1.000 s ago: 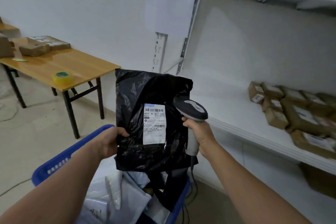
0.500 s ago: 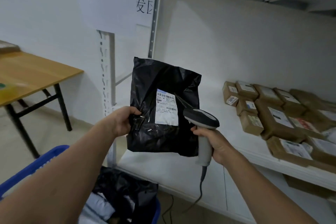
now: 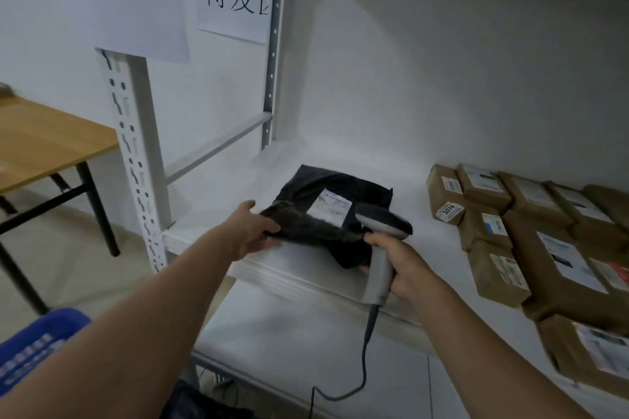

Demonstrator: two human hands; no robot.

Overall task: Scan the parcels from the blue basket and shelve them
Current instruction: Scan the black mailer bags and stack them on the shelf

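The black parcel point(image 3: 326, 201) is seen resting on the white shelf point(image 3: 391, 160), label up, at the middle of the view. Its near left edge is pinched by the left hand point(image 3: 253, 231), at 8 o'clock from the label. The scanner point(image 3: 383, 219) is gripped by its handle in the right hand point(image 3: 401, 265), at 5 o'clock from the parcel. Brown boxes point(image 3: 544, 248) are found at 3 o'clock and the blue basket point(image 3: 37, 343) at 8 o'clock.

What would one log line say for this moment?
step: shelving | left hand: grips black parcel on shelf | right hand: holds scanner
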